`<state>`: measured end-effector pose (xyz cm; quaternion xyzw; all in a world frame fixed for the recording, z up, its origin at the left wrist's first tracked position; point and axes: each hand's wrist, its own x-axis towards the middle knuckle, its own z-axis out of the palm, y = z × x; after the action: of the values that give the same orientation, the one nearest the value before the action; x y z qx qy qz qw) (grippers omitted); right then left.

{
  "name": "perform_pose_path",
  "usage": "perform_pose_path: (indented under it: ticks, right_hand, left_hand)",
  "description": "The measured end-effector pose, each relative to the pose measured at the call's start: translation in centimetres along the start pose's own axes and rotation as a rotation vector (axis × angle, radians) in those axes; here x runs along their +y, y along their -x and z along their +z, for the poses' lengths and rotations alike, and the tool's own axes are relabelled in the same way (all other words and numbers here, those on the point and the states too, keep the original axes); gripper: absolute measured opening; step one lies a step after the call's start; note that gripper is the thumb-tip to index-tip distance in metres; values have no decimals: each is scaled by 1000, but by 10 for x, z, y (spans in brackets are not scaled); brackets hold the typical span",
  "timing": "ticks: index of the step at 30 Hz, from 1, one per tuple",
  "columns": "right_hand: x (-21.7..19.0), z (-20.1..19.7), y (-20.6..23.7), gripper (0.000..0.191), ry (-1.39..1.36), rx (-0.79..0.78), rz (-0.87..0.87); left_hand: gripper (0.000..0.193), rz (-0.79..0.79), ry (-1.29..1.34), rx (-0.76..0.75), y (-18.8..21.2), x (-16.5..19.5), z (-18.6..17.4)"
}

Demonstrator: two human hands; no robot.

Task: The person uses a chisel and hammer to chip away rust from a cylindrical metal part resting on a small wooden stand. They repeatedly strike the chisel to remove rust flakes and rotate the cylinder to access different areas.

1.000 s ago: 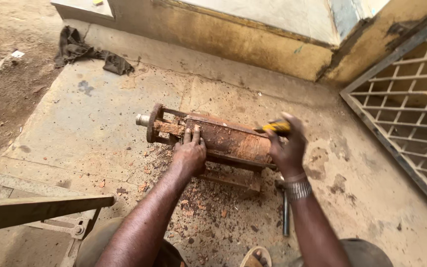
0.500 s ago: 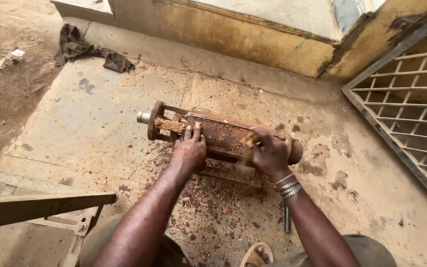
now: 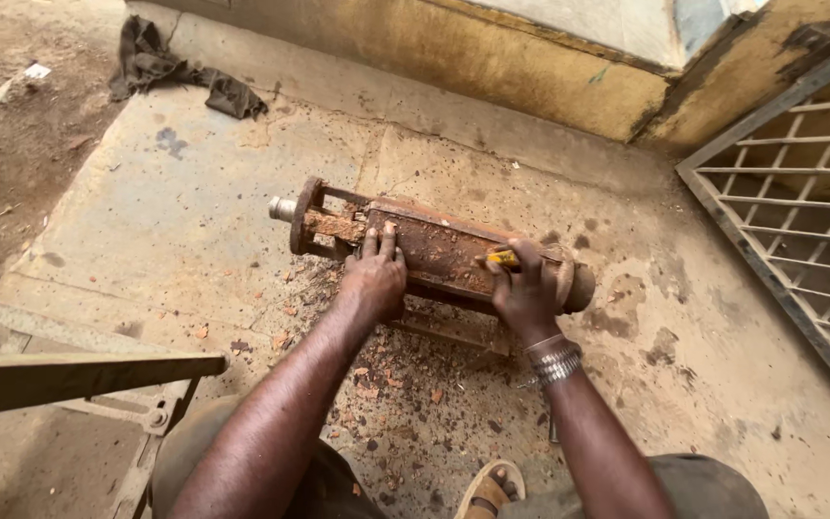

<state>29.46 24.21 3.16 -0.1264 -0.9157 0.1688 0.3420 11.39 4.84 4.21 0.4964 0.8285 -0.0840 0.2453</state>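
A second ago the right hand [image 3: 528,293] was lifted clear above the rusty part with its yellow-handled tool [image 3: 503,258] raised; since then it has come down, and the tool now sits pressed against the metal. The left hand has hardly shifted.

Going left to right: at nine o'clock a dull steel bar [image 3: 79,377] juts in over the floor. Up at eleven o'clock a dark crumpled rag [image 3: 184,75] lies by the wall. In the middle, on the stained concrete floor [image 3: 175,221], lies the long rust-brown cylindrical machine part [image 3: 434,252], flaking all over, with a round flange and a short pale steel shaft stub at its left end and a rounded boss at its right. Its long axis runs from ten o'clock to four o'clock, the stub pointing to ten. Rust chips [image 3: 377,370] litter the floor just beneath.

The left hand [image 3: 374,274] lies open, palm down, fingers spread on the part near the flange, pressing rather than gripping. The right hand is clenched round the tool at the right end, bangles on the wrist. At three o'clock stands a metal grille [image 3: 799,211].
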Motion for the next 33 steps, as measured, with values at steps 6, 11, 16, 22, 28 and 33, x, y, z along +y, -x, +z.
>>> perform_pose_path:
  ticks: [6, 11, 16, 22, 28, 33]
  right_hand:
    - [0, 0, -1, 59, -165, 443, -94]
    - [-6, 6, -6, 59, 22, 116, -27]
    - [-7, 15, 5, 48, 64, 207, -12]
    - [-13, 24, 23, 47, 1, 110, -184]
    - [-17, 25, 14, 36, 18, 44, -270]
    - [-24, 15, 18, 26, 202, 179, -674]
  left_hand:
    - [48, 18, -111, 36, -13, -6, 14]
    - [55, 29, -138, 42, -15, -8, 16]
    - [55, 31, -134, 39, -10, -5, 12]
    - [52, 41, -145, 74, -9, -7, 11]
    - [57, 20, 10, 58, -3, -4, 3]
    - [40, 6, -63, 42, 10, -1, -9]
